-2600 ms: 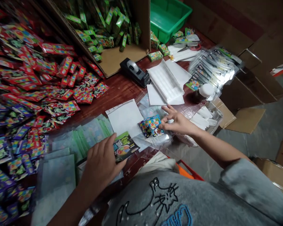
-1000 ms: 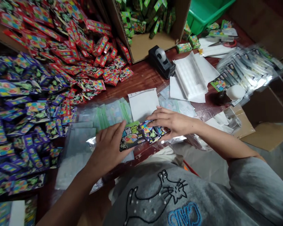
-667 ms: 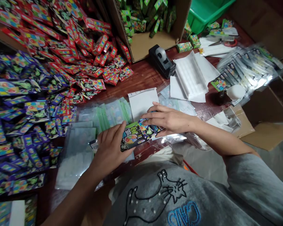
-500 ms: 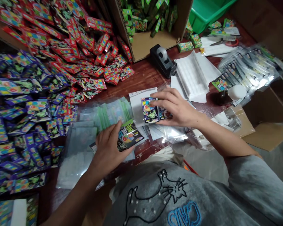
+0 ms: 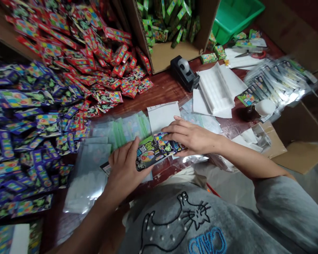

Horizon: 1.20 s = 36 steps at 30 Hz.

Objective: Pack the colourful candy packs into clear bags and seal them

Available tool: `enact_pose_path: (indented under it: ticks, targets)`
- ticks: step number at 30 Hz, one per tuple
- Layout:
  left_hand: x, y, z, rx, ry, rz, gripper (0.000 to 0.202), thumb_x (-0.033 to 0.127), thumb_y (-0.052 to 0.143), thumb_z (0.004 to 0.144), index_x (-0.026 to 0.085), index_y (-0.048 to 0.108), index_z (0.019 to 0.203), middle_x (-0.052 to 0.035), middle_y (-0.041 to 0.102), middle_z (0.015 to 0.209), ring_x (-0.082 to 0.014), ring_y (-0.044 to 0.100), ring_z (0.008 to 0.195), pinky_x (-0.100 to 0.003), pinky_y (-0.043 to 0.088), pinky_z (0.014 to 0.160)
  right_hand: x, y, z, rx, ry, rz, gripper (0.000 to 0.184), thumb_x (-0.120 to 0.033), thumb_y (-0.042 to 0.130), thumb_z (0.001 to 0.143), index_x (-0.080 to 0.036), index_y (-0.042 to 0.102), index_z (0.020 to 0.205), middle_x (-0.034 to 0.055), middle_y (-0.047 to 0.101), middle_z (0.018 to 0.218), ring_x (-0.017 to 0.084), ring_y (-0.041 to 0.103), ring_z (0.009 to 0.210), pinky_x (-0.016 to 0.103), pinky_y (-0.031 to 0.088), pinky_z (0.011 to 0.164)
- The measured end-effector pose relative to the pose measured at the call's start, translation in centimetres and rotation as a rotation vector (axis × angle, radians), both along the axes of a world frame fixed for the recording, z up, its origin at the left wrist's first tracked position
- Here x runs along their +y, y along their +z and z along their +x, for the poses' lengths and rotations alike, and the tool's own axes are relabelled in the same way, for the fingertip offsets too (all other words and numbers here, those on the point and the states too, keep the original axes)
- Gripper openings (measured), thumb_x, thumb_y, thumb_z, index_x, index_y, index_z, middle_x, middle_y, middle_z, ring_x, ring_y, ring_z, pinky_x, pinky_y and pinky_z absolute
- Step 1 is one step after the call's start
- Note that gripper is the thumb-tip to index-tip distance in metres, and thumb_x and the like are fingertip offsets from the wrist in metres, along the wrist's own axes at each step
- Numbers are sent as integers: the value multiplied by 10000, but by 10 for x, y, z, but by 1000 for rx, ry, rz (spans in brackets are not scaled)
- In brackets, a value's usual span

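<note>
My left hand [image 5: 123,160] grips a flat black-and-green printed packet [image 5: 148,153], thumb at its near edge and fingers on the far side. My right hand [image 5: 193,137] is closed around small purple printed boxes [image 5: 165,144], partly covered by the fingers. The front box meets the right end of the black-and-green packet; whether it goes inside cannot be made out. Behind my right hand lies a white sheet [image 5: 163,114]. Clear bags with green edges [image 5: 129,127] lie beyond my left hand, and plain clear bags [image 5: 88,180] are to its left.
Piles of purple boxes [image 5: 23,135] and red boxes [image 5: 69,46] fill the left. Farther back are a cardboard carton [image 5: 172,56] of green boxes, a tape dispenser [image 5: 184,76] and a green bin [image 5: 235,23]. At right are white papers [image 5: 216,91], a white-capped bottle [image 5: 265,107] and filled bags [image 5: 286,79].
My right hand has brought the purple boxes nearer and down to the black-and-green packet, off the white sheet. My left hand has shifted slightly right, still holding the packet.
</note>
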State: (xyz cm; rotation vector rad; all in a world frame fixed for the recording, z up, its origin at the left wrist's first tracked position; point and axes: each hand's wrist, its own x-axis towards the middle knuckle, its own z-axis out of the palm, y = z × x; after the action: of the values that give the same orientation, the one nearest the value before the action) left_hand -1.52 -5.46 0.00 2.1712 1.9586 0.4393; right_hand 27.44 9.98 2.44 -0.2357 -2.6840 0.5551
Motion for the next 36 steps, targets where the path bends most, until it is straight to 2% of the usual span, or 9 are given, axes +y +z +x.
enact_pose_path:
  ticks: [6,10,13,15,17,21,25,31,36]
  targets:
    - [-12,1,-12,-17,-43,-33,901,499,738,924,236,359,1699,-201,638,1495,-417,611,1358,-576,446,1165,-8,-14,-37,2,114,-95,556,-454,766,1016,-147,633,1460,204,654,1552,285,579,1492,602,309,1375]
    - [-29,-12,-33,81,127,-127,945,496,768,865,205,397,1683,-236,632,1514,-477,602,1354,-646,440,1156,-12,-36,-76,-113,129,-153,740,-420,768,1022,-160,463,1644,254,368,1789,295,347,1693,576,298,1376]
    - [-41,-22,-47,116,193,-262,966,494,764,855,153,401,1683,-264,596,1554,-500,583,1376,-659,447,1154,-6,-50,-84,-224,104,-146,1037,-540,864,912,-130,355,1718,305,184,1837,411,163,1741,704,191,1368]
    - [-45,-25,-51,89,190,-287,963,496,766,856,142,412,1679,-265,577,1568,-490,573,1396,-632,459,1158,1,-55,-80,-272,60,-126,1155,-592,927,814,-140,364,1716,306,266,1812,481,182,1717,818,57,1327]
    - [-46,-26,-51,58,175,-265,939,484,768,857,151,432,1668,-256,586,1549,-473,579,1393,-611,467,1159,5,-54,-76,-293,43,-119,1074,-540,934,806,-173,428,1679,257,484,1710,466,328,1658,846,-21,1307]
    - [-43,-20,-43,39,146,-143,903,434,776,849,146,454,1642,-249,624,1479,-459,610,1341,-600,480,1149,0,-38,-77,-249,75,-124,790,-351,845,891,-184,516,1590,183,644,1546,367,539,1495,798,57,1348]
    - [-42,-8,-37,38,101,-47,900,402,786,851,162,436,1644,-240,631,1464,-440,625,1344,-572,500,1142,-6,-11,-79,-271,113,-42,827,-226,840,860,-165,500,1611,201,575,1599,383,519,1469,794,207,1329]
    - [-43,4,-31,18,103,-1,904,421,792,871,206,400,1656,-219,638,1459,-417,636,1349,-556,504,1156,0,24,-68,-365,111,94,784,-128,778,891,-185,514,1626,172,614,1530,385,537,1418,785,284,1317]
    - [-37,7,-15,1,109,35,908,412,807,874,190,398,1654,-233,630,1443,-449,621,1354,-623,514,1142,-5,38,-77,-345,156,73,591,-135,651,1021,-135,556,1604,190,617,1534,335,584,1382,535,552,1199]
